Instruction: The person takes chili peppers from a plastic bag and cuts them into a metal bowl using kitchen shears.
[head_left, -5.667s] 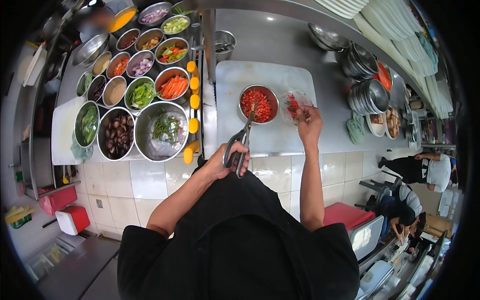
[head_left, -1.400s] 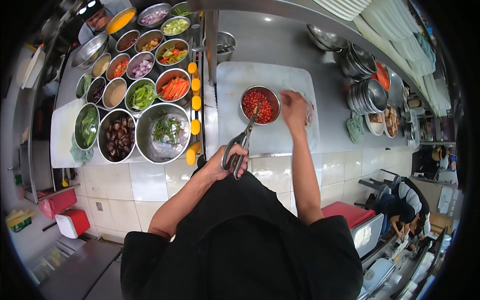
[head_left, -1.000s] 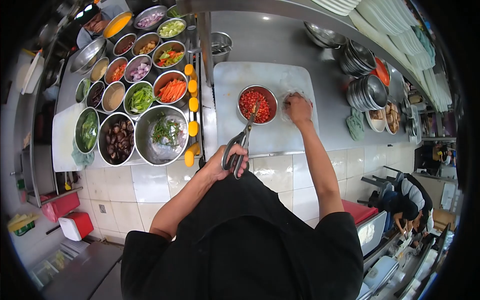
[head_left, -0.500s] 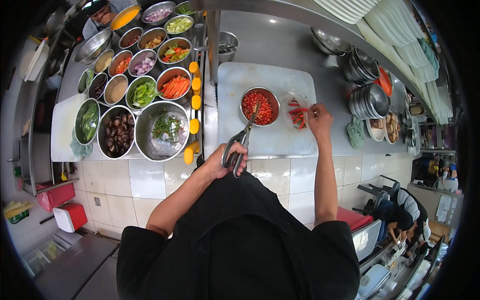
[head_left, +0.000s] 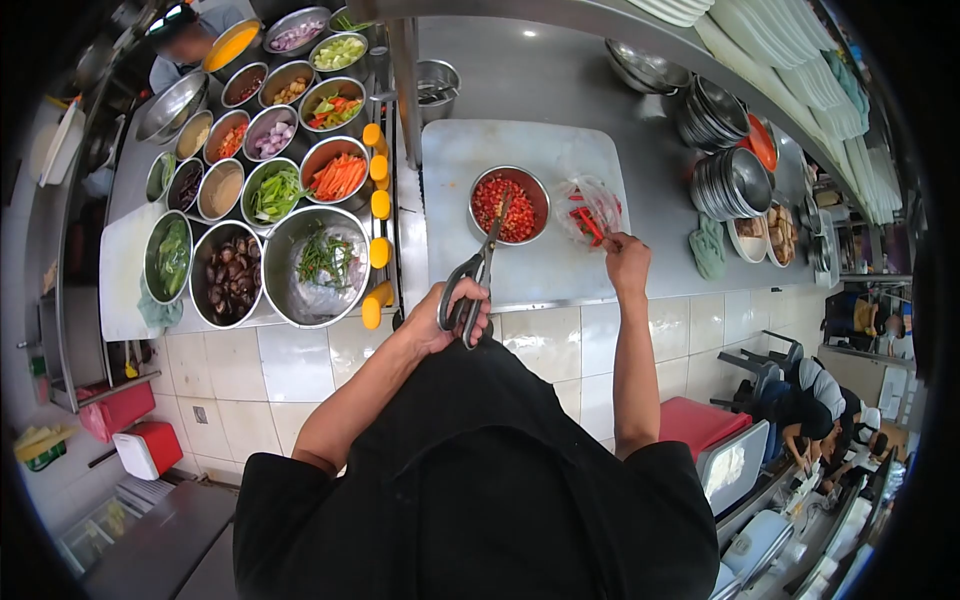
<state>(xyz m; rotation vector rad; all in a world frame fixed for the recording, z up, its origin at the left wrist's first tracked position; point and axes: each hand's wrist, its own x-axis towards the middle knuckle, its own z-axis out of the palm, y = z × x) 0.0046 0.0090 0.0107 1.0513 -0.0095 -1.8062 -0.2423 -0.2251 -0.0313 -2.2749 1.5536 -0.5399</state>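
Observation:
My left hand (head_left: 455, 315) is closed round the handles of black-handled scissors (head_left: 486, 252), whose blades reach into a steel bowl (head_left: 546, 200) of cut red chillies (head_left: 512, 212). That bowl stands on a white cutting board (head_left: 455, 160). To its right lies a clear plastic bag (head_left: 598, 197) with whole red chillies (head_left: 588, 226) in it. My right hand (head_left: 626, 258) is at the bag's lower right edge, fingers pinched together; what is between the fingertips is too small to make out.
On the left counter are several steel bowls of cut vegetables, among them carrots (head_left: 337, 178) and mushrooms (head_left: 233, 276). Stacked metal bowls (head_left: 730, 184) and a green cloth (head_left: 707, 247) lie right of the board. A person (head_left: 185, 45) is at the far left; others (head_left: 815, 410) are lower right.
My right hand has moved over the bag and back to its right side, now slightly lower. My left hand keeps the scissors in the bowl. The person at upper left has come into view.

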